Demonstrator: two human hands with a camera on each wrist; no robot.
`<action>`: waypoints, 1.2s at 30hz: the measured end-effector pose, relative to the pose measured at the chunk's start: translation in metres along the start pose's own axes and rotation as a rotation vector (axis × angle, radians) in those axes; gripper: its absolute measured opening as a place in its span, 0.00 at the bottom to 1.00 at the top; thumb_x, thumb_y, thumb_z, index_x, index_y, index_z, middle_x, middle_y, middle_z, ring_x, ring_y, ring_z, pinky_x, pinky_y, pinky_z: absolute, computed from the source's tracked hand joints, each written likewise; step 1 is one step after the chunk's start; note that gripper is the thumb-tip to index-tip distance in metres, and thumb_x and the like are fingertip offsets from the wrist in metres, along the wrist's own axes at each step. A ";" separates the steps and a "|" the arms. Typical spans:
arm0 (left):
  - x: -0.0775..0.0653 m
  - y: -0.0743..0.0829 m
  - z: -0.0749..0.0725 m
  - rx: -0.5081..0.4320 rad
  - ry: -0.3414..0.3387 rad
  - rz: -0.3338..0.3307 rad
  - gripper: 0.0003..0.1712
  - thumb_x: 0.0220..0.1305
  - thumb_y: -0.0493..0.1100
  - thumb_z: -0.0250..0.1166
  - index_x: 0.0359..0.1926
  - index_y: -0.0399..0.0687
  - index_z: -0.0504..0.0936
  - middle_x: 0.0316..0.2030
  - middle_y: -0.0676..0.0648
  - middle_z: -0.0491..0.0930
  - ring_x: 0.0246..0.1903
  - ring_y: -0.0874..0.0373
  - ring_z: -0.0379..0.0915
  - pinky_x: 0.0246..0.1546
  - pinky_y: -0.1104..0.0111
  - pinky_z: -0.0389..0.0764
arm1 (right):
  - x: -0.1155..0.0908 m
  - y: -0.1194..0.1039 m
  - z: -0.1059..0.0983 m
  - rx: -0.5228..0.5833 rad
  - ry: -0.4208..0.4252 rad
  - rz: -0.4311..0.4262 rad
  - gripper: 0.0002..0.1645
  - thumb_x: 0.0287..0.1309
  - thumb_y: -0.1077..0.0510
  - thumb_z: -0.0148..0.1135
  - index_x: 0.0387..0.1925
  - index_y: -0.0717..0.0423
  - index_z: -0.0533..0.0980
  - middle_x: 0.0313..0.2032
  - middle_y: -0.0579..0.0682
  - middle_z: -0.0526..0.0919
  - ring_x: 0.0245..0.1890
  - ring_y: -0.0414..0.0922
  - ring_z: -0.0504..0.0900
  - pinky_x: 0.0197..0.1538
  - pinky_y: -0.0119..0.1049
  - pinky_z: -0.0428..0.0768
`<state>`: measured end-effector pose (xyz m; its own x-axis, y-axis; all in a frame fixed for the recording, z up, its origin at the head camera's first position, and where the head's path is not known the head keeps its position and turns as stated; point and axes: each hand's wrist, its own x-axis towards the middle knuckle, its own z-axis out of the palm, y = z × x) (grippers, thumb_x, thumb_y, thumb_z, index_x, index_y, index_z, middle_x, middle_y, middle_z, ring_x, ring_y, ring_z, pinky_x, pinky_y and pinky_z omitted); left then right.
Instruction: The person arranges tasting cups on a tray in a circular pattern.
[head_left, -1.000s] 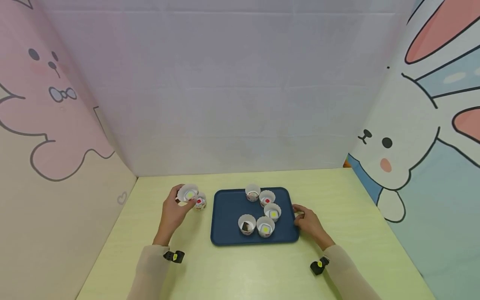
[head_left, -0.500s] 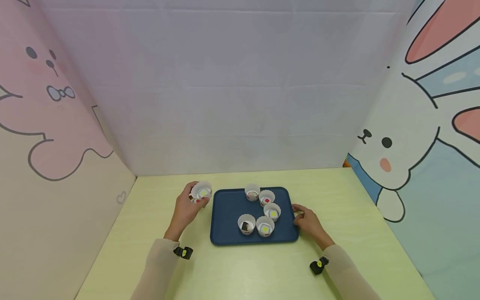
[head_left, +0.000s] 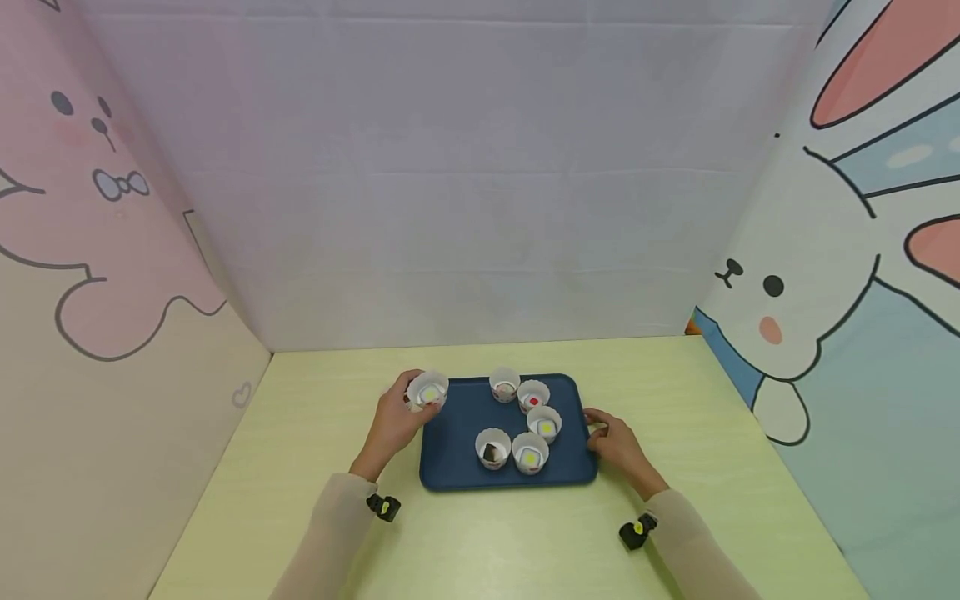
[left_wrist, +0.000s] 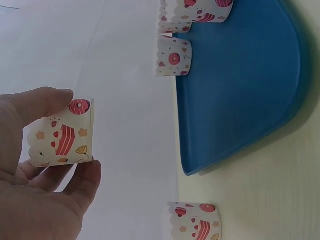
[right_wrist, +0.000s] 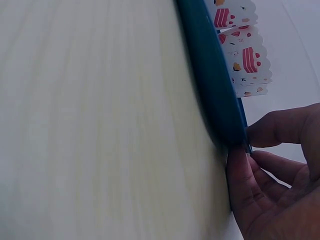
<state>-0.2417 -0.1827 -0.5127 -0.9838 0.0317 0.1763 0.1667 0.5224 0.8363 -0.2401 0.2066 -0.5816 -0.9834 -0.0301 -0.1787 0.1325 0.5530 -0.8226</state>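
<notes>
My left hand (head_left: 394,422) grips a paper baking cup (head_left: 427,390) with a yellow-marked piece inside, in the air over the left edge of the blue tray (head_left: 453,467). The left wrist view shows the cake-and-doughnut print on this held cup (left_wrist: 62,137), between thumb and fingers. My right hand (head_left: 619,443) pinches the tray's right rim, the thumb and fingers on either side of it in the right wrist view. On the tray stand several similar cups, among them one with a dark piece (head_left: 493,448), one yellow-marked (head_left: 530,454) and one red-marked (head_left: 533,396).
Another printed cup (left_wrist: 195,221) stands on the pale table (head_left: 480,542) left of the tray, seen in the left wrist view; the head view hides it behind my left hand. A white wall (head_left: 480,208) rises behind, with cartoon panels on both sides.
My left hand has carried the held cup rightward, from above the table beside the loose cup to the tray's left edge. My right hand and the tray stay in place.
</notes>
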 end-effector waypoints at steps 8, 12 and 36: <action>0.001 -0.010 0.020 0.012 -0.031 0.029 0.34 0.53 0.42 0.74 0.61 0.45 0.73 0.52 0.41 0.81 0.51 0.47 0.78 0.55 0.48 0.77 | 0.001 0.000 0.000 0.000 0.007 0.000 0.39 0.47 0.73 0.56 0.66 0.63 0.68 0.56 0.64 0.78 0.30 0.42 0.75 0.32 0.33 0.72; 0.000 -0.014 0.028 0.032 -0.037 0.012 0.34 0.53 0.42 0.74 0.61 0.45 0.73 0.52 0.42 0.81 0.50 0.47 0.77 0.53 0.48 0.78 | 0.001 -0.001 0.000 0.002 0.011 -0.004 0.39 0.47 0.73 0.55 0.66 0.62 0.68 0.56 0.64 0.78 0.30 0.42 0.75 0.32 0.33 0.72; -0.005 -0.032 0.062 0.065 -0.150 -0.008 0.33 0.52 0.44 0.74 0.59 0.44 0.73 0.47 0.41 0.82 0.43 0.51 0.78 0.47 0.56 0.77 | -0.006 -0.007 -0.002 0.011 0.010 -0.008 0.40 0.45 0.73 0.55 0.66 0.64 0.68 0.56 0.64 0.77 0.30 0.43 0.75 0.31 0.34 0.72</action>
<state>-0.2461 -0.1468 -0.5723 -0.9848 0.1510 0.0861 0.1585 0.5769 0.8013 -0.2357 0.2046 -0.5739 -0.9857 -0.0264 -0.1667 0.1258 0.5433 -0.8300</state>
